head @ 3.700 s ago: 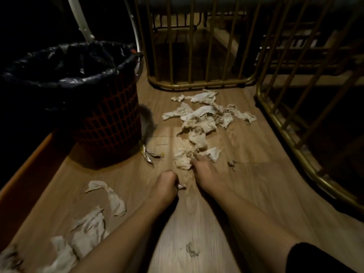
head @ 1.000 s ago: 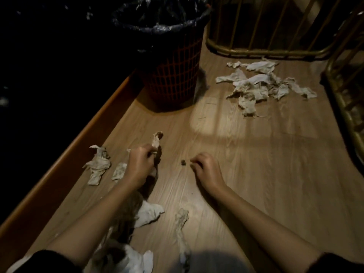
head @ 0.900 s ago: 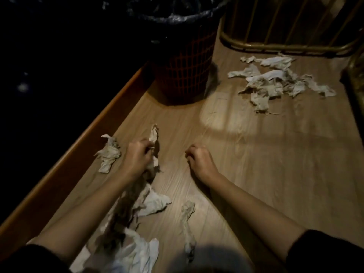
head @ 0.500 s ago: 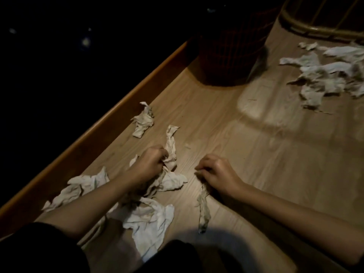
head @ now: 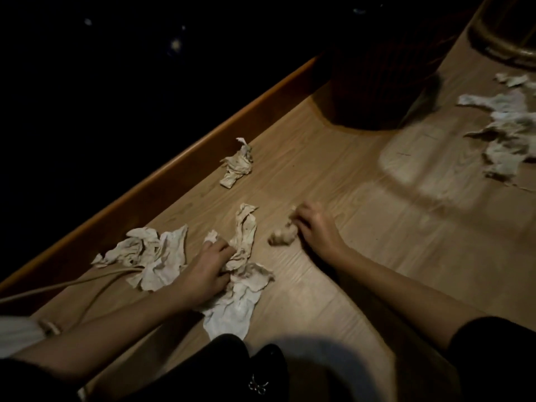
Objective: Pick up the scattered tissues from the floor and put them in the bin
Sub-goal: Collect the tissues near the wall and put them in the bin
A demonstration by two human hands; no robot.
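I see left hand (head: 207, 271) low on wooden floor (head: 362, 227), fingers (head: 214, 246) curled around long crumpled tissue (head: 245, 236). Right hand (head: 314, 227) clenched on small balled tissue (head: 282, 236). Loose tissues by left wrist (head: 153, 259), one near skirting (head: 236, 166), pile far right (head: 510, 132). Bin (head: 385, 74) top centre, dark, beyond the hands.

1. The bin (head: 385, 68) sinks into shadow, its top cut off by the upper edge.
2. The far tissue pile (head: 504, 134) is blurred and runs off the right edge.
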